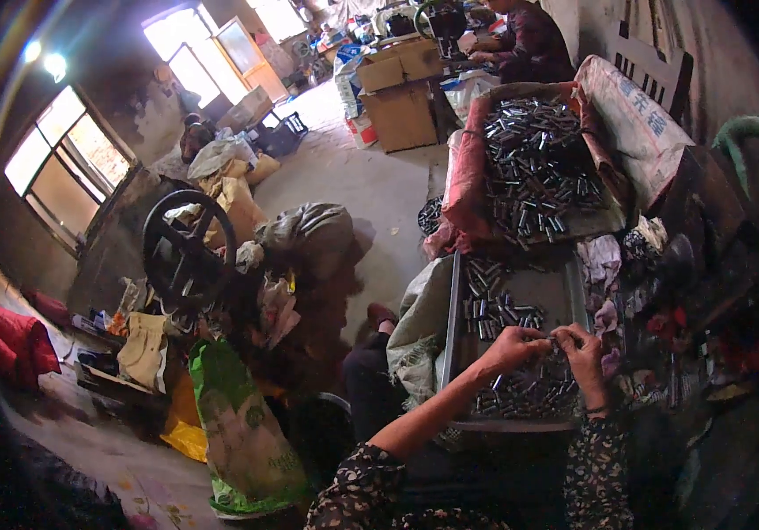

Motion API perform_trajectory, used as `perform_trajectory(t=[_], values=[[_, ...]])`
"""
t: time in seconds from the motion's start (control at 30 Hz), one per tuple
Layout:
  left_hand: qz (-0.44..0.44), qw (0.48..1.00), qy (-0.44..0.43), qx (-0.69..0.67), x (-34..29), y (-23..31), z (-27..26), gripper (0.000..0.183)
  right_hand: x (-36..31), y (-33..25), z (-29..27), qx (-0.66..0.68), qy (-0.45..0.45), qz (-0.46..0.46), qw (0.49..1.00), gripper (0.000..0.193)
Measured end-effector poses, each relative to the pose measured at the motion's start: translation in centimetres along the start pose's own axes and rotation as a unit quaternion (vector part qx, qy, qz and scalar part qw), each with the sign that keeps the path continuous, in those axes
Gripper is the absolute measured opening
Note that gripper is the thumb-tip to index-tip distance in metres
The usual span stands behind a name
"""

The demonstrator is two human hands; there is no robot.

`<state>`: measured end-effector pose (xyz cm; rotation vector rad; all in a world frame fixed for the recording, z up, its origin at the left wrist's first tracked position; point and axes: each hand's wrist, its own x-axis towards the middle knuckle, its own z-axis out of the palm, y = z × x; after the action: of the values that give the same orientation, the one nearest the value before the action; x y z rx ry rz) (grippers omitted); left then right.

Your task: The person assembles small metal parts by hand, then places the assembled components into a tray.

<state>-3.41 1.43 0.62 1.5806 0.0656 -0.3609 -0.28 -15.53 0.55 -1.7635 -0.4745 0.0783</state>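
My left hand and my right hand meet above a shallow metal tray. Fingers are pinched together on both, the tips nearly touching; whatever lies between them is too small to make out. Inside the tray, short shiny metal cylinders lie loose beyond my hands, and more metal cylinders are spread below them, partly hidden by my left forearm. Directly behind the tray, a larger heap of metal cylinders fills a container lined with red cloth.
Crumpled rags crowd the tray's right side; a pale woven sack hangs at its left. Further left stand a black handwheel and a green-and-tan bag. Cardboard boxes and another person at a machine are at the back.
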Motion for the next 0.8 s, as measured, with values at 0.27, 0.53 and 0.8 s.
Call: perform_trajectory(t=[0.27,0.53,0.8], values=[[-0.172,0.965,0.024,-0.194,0.4,2.0,0.4,0.027,-1.9,-5.2,-4.4,-0.196,0.099,-0.115,0.969,0.017],[-0.180,0.893,-0.014,-0.413,1.6,2.4,3.4,0.020,-7.0,-10.7,-16.0,-0.373,0.400,-0.197,0.814,0.019],[-0.177,0.923,-0.055,-0.337,5.1,3.0,5.7,0.020,-6.6,-12.2,-23.1,-0.470,0.593,-0.215,0.617,0.033]])
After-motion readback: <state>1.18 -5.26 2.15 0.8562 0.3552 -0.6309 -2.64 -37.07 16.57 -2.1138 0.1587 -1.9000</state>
